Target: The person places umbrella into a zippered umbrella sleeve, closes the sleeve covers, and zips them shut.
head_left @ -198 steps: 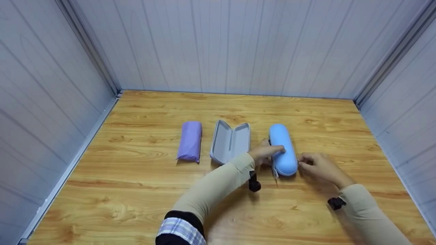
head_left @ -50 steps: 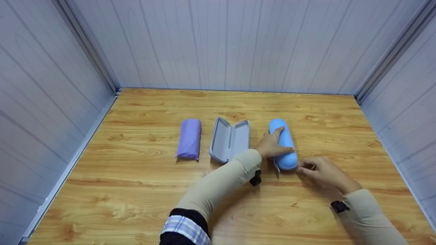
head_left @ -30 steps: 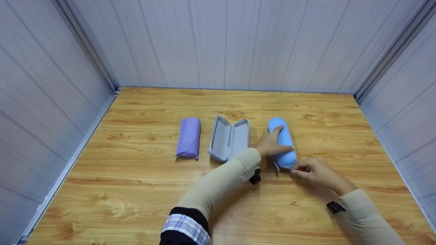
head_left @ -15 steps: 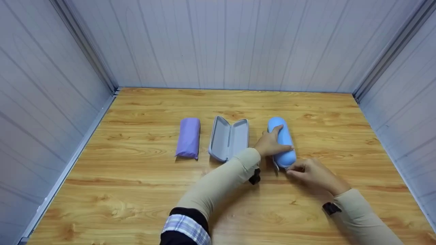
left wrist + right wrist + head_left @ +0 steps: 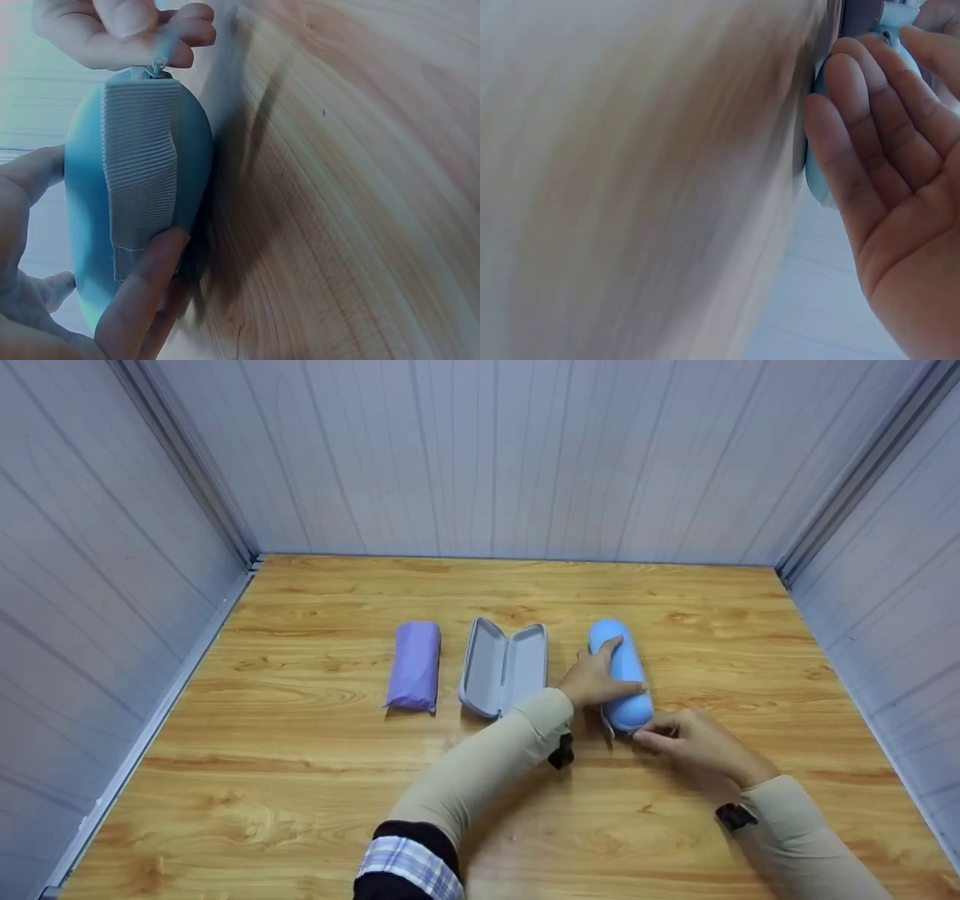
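A blue zippered glasses case (image 5: 628, 711) lies on the table, right of centre. My left hand (image 5: 596, 679) grips it from the left, fingers and thumb spread round its sides. In the left wrist view, a ribbed fabric strap (image 5: 141, 169) runs down the end of the case, and a left finger lies against its lower part. At the near end, my right hand (image 5: 694, 744) pinches the zipper pull (image 5: 168, 39) between thumb and finger, just beyond the slider. The right wrist view shows my right palm and fingers in front of the case (image 5: 821, 184), covering most of it.
An open grey glasses case (image 5: 491, 664) stands just left of my left hand, its near right part overlapped by the left sleeve. Further left lies a purple wrapped packet (image 5: 415, 666). Pale panel walls (image 5: 480, 457) enclose the wooden table (image 5: 300, 780) at the back and sides.
My right hand has moved from the blue case's right side round to its near end, pinching the pull. My left hand has shifted its grip further over the case. The other things stay put.
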`<action>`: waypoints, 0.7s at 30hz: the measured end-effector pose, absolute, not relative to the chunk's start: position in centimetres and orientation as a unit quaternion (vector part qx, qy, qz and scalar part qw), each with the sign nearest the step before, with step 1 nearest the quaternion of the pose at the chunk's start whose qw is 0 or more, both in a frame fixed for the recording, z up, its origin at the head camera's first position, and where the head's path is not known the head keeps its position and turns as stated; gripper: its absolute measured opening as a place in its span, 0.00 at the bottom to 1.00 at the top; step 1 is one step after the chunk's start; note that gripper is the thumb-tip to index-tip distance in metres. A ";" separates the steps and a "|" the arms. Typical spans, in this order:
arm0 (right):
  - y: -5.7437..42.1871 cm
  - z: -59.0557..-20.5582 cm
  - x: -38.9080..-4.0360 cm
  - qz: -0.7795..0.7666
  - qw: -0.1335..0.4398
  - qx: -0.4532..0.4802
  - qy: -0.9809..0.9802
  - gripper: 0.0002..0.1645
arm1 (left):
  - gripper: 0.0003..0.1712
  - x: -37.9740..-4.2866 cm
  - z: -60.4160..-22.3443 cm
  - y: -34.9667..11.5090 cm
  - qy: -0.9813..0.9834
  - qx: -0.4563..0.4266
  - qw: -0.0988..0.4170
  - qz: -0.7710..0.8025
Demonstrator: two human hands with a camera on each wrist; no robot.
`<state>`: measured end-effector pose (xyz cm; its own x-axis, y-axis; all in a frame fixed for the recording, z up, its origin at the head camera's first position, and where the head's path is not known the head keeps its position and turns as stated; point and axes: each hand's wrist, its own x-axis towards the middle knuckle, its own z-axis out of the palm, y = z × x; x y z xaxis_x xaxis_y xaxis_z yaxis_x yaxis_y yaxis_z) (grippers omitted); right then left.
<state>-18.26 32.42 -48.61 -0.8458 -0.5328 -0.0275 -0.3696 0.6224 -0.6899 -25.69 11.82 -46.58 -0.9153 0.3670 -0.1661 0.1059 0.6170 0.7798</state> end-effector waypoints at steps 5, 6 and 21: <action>33.6 -48.2 -18.7 -0.373 0.120 -0.238 0.889 0.15 | 0.55 -25.6 -46.5 11.7 0.881 0.129 0.162 0.425; 33.8 -48.1 -18.9 -0.378 0.119 -0.232 0.888 0.15 | 0.55 -25.6 -46.6 11.7 0.879 0.127 0.163 0.429; 34.8 -48.1 -21.7 -0.443 0.117 -0.098 0.884 0.26 | 0.56 -25.9 -47.1 11.7 0.862 0.111 0.163 0.467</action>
<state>-21.68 34.83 -48.05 -0.9535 -0.2767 -0.1192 -0.0701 0.5884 -0.8055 -25.86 11.74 -47.15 -0.9222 0.3439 -0.1766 0.0399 0.5390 0.8414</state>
